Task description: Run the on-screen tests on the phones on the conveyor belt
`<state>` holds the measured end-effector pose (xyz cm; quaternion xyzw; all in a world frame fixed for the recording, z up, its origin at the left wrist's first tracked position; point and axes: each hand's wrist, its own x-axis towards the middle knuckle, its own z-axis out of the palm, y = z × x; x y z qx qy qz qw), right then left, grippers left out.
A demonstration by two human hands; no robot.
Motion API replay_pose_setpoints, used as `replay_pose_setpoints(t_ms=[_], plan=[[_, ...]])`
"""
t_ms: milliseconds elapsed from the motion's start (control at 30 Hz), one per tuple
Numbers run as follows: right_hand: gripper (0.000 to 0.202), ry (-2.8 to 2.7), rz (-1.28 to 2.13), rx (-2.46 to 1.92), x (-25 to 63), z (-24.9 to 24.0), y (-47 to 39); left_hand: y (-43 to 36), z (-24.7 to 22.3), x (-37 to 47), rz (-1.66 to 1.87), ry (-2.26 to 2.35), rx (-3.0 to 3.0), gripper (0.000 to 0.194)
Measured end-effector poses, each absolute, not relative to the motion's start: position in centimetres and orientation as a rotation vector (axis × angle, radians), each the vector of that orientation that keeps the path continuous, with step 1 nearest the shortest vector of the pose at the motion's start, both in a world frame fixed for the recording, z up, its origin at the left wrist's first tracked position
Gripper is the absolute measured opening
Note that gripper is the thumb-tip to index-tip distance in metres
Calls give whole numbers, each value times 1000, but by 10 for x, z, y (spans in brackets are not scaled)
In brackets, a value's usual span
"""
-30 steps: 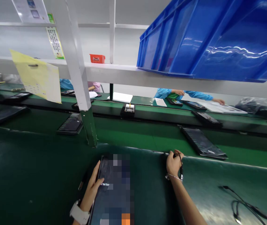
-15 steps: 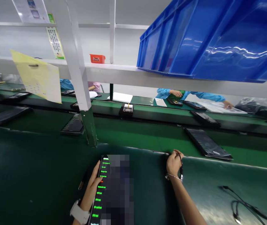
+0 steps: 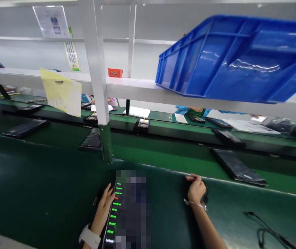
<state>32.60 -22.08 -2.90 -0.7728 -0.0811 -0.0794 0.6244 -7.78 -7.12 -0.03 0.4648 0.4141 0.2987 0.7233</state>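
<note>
1. Head view, left hand [image 3: 105, 204]: it is laid along the left edge of a tablet [image 3: 115, 211], fingers bent onto the lit screen, which shows a column of green text. The hold is loose; the edge is steadied, not clamped. A white watch [image 3: 89, 238] is worn on this wrist.
2. Head view, right hand [image 3: 196, 189]: it is curled shut around a thin black cable [image 3: 204, 199] at the far edge of the dark green mat [image 3: 33, 193]. A thin bracelet is seen at the wrist.
3. The tablet lies flat on the mat, directly before the person, well apart from the right hand.
4. A second loose cable [image 3: 267, 231] lies on the mat at the lower right.
5. Beyond the mat, several dark tablets are carried on a green conveyor [image 3: 163, 152]. A blue bin [image 3: 231, 58] rests on the white shelf above.
</note>
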Motion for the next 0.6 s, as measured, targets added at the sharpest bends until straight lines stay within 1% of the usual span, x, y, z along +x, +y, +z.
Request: replay_pose_setpoints(t_ms=[100,167,233,300,400,467,533,567,600], plan=[[70,-421,70,-1744,292,-33,-252,-87,-10,-95,579,877,996,98],[70,-593,276,-1867,273,-36,-274,-100,-23,-106,583,885,1004,95],[73,-713,428,-2053,262,-34,-289,-111,-37,-111,673,914,1027,90],[71,-841,417,-2212,258,-22,-291,-115,-49,-113,750,924,1014,85],[66,-1060,201,-2280,253,12,-268,-115,-58,-111,732,858,965,86],[61,-1196,148,-2192,242,38,-237,-116,-59,-109,788,842,1037,81],[53,-1343,188,-2044,225,58,-198,-120,-59,-106,877,833,1126,71],[48,-1411,221,-1969,215,65,-176,-122,-60,-105,910,823,1150,70],[42,-1459,278,-1905,205,70,-153,-125,-61,-105,916,814,1176,74]])
